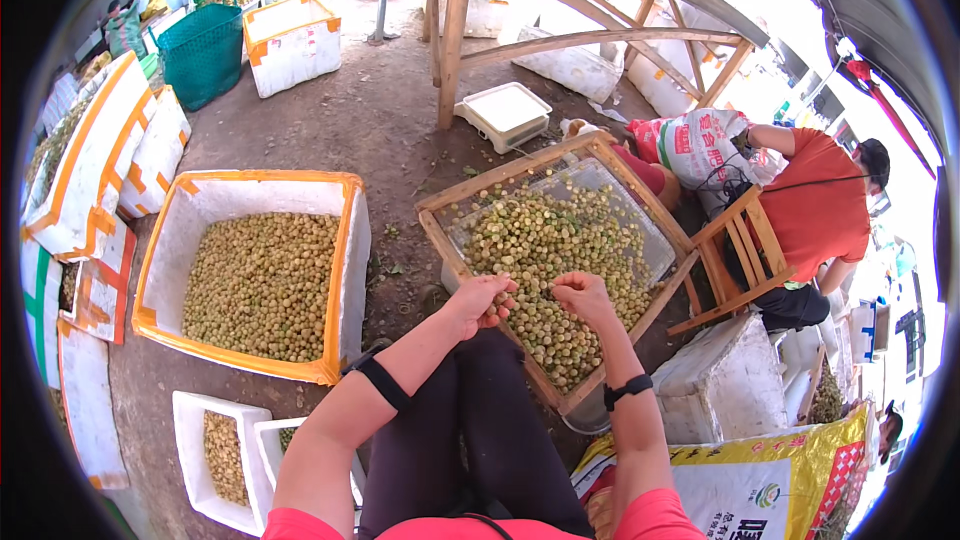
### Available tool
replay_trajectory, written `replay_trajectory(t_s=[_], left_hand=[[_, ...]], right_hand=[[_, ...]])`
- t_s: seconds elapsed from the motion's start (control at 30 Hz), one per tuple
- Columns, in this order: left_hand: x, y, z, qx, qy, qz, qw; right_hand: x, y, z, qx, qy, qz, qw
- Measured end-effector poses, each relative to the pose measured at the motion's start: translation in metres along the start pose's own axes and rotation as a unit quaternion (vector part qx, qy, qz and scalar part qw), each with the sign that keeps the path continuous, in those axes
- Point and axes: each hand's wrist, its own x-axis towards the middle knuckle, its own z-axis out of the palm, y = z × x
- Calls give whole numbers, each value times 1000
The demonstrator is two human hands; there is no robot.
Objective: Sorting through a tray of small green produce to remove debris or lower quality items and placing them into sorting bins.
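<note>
A wooden-framed mesh tray (517, 163) lies tilted before my knees, its middle heaped with small round yellow-green fruits (559, 229). Over its near left edge, my left hand (482, 305) is curled palm up around a few of these fruits. My right hand (586, 298) is above the heap, thumb and fingertips pinched together; whether anything sits between them is too small to tell. To the left stands a large white foam box (351, 255) edged with orange tape. A deep bed of similar loose fruits (262, 285) fills its lower part.
Two small foam boxes (191, 457) stand near my left leg. At right a person in an orange shirt (814, 187) sits on a wooden chair (742, 262). A yellow printed sack (810, 465) lies near my right arm. A white platform scale (508, 116) stands beyond the tray.
</note>
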Motion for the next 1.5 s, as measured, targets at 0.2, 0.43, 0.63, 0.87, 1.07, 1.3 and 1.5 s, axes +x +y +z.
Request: replay_trajectory(t_s=[0.2,0.43,0.63,0.87,1.07,1.3,1.5], left_hand=[[1,-3,3,-7,-95,2,995],[0,2,0,-81,-68,38,994],[-5,7,-3,-46,-3,25,999],[-2,5,-5,-6,19,20,1000],[-2,7,-3,-8,24,23,999],[0,1,-6,23,-20,3,1000],[2,-1,-2,28,-61,-30,997]], right_hand=[[-19,-33,37,-123,-83,-292,945],[20,26,0,-238,20,-81,968],[26,20,17,-498,-41,-44,865],[41,17,17,-551,-142,-63,820],[41,36,-11,-363,-79,-102,923],[1,10,-1,94,-58,-49,993],[-25,-32,39,27,-145,-173,974]])
